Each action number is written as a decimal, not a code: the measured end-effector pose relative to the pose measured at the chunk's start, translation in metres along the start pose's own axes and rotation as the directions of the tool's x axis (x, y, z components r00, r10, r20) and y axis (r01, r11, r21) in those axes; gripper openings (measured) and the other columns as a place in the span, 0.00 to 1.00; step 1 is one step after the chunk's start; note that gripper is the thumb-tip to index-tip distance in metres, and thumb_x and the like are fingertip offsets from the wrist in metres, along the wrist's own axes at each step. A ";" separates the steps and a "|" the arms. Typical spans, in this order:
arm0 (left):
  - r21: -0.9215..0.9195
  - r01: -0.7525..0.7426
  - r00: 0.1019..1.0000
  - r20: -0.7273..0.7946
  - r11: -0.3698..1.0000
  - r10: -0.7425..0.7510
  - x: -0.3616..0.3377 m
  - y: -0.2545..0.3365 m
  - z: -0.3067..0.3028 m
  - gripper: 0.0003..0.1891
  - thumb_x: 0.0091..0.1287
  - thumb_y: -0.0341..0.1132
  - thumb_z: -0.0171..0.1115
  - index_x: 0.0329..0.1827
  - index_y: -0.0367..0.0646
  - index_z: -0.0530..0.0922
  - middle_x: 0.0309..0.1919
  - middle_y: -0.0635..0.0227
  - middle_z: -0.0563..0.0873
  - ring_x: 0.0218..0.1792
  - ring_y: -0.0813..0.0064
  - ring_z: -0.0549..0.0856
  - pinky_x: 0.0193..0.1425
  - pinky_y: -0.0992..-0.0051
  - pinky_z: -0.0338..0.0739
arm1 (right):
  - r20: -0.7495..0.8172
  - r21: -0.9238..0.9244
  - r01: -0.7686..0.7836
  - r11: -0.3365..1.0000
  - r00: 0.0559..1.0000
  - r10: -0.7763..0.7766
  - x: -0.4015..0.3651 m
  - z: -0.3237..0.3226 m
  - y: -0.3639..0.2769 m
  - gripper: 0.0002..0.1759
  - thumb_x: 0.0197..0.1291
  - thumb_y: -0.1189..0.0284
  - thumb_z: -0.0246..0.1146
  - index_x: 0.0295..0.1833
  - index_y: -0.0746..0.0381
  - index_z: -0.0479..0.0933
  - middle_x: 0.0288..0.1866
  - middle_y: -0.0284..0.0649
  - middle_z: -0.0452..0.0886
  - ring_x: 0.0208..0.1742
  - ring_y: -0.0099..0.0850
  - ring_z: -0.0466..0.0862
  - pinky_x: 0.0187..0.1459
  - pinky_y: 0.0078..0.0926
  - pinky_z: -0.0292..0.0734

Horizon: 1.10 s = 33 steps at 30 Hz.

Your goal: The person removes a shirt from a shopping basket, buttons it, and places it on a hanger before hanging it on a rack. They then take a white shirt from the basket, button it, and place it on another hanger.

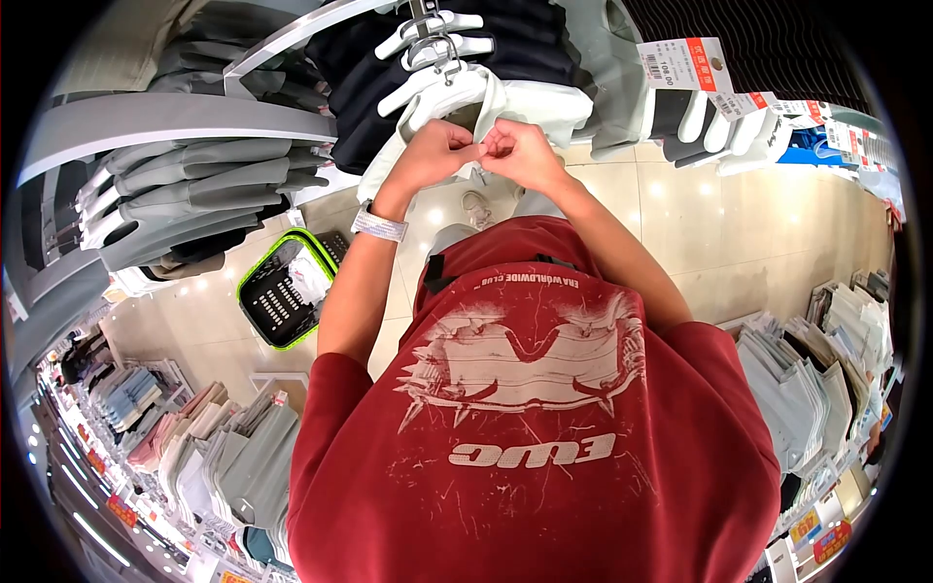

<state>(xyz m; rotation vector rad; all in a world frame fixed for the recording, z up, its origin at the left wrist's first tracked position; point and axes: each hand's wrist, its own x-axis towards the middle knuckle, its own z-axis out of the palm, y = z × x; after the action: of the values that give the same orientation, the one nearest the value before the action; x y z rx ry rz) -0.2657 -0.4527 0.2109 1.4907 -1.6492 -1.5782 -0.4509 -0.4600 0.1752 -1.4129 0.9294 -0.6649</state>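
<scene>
A white collared shirt [549,105] hangs on a white hanger [449,73] at the front of a rack, facing me. My left hand [435,157], with a pale band on its wrist, is closed at the shirt's front just below the collar. Close beside it, my right hand [522,155] pinches at the same part of the front opening. The fingertips of both hands nearly meet. Whatever small part lies between them is hidden by the fingers.
Dark garments [364,92] hang behind the shirt. Grey garments [194,189] hang at left, and a price tag [683,64] is at upper right. A black basket with a green rim [245,309] stands on the tiled floor [719,219]. Folded clothes [792,389] lie behind me.
</scene>
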 end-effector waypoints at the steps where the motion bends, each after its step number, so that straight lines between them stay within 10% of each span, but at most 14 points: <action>1: 0.033 -0.025 1.000 -0.005 0.999 0.025 0.002 -0.005 -0.002 0.13 0.61 0.31 0.62 0.22 0.31 0.74 0.14 0.73 0.69 0.19 0.85 0.65 0.23 0.76 0.61 | 0.001 0.045 0.008 0.999 1.000 -0.008 0.000 0.000 0.000 0.10 0.49 0.80 0.70 0.31 0.66 0.74 0.25 0.32 0.77 0.28 0.15 0.76 0.32 0.16 0.73; 11: 0.126 -0.089 0.989 -0.110 0.988 0.104 -0.004 -0.006 0.009 0.11 0.66 0.32 0.58 0.30 0.32 0.77 0.18 0.71 0.73 0.22 0.85 0.66 0.25 0.75 0.62 | -0.135 0.228 0.048 0.973 0.991 -0.017 -0.003 0.009 0.019 0.12 0.51 0.75 0.72 0.34 0.65 0.74 0.29 0.32 0.78 0.29 0.17 0.79 0.32 0.14 0.75; 16: 0.145 -0.112 0.988 -0.093 0.983 0.127 -0.002 -0.015 0.010 0.10 0.66 0.31 0.57 0.32 0.32 0.78 0.18 0.71 0.74 0.23 0.84 0.68 0.26 0.75 0.63 | 0.012 0.357 -0.274 0.893 0.957 0.289 -0.008 0.001 0.005 0.12 0.55 0.70 0.70 0.36 0.66 0.76 0.32 0.37 0.81 0.31 0.22 0.82 0.34 0.19 0.78; 33: -0.024 -0.117 0.987 -0.111 0.993 0.113 0.002 -0.027 0.005 0.11 0.62 0.33 0.63 0.31 0.32 0.78 0.17 0.61 0.76 0.20 0.77 0.69 0.28 0.72 0.68 | 0.173 0.436 -0.217 0.873 0.973 0.155 -0.003 -0.012 0.030 0.05 0.58 0.79 0.64 0.40 0.68 0.80 0.37 0.39 0.84 0.37 0.26 0.84 0.42 0.22 0.80</action>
<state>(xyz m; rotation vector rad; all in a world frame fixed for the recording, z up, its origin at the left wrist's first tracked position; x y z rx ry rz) -0.2595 -0.4469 0.1844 1.4144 -1.6125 -1.4278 -0.4673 -0.4612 0.1465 -0.9245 0.7334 -0.5862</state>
